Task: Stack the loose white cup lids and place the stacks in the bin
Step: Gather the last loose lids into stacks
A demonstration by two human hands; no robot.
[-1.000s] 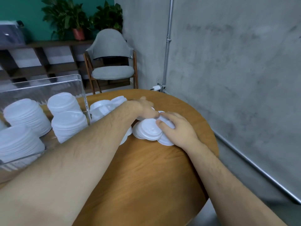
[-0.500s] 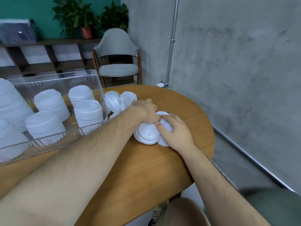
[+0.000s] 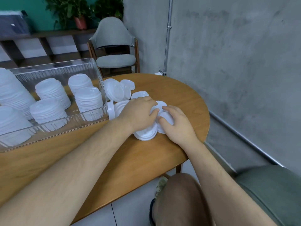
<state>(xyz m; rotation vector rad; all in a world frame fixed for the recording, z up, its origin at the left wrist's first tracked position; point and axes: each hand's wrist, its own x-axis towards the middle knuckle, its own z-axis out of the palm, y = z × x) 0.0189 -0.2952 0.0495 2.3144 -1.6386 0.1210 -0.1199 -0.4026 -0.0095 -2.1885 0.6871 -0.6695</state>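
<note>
Now, left hand (image 3: 140, 114): lying on top of the small stack (image 3: 145, 134), fingers curling over it and holding it, near the table's far right edge.
Right hand (image 3: 176, 123): lying just beside the left one, fingers bending round the flat lids (image 3: 167, 119), thumb and first finger pinching one of them.
Small stack: sitting on the table (image 3: 146, 160), poking out from under the left palm and touching the flat lids.
Loose lids (image 3: 116, 91): leaning in a heap against the bin's right end, just past the left hand.
Bin (image 3: 57, 70): clear, sitting along the table's left side, holding many tall stacks (image 3: 88, 101) of white lids, all standing side by side.
</note>
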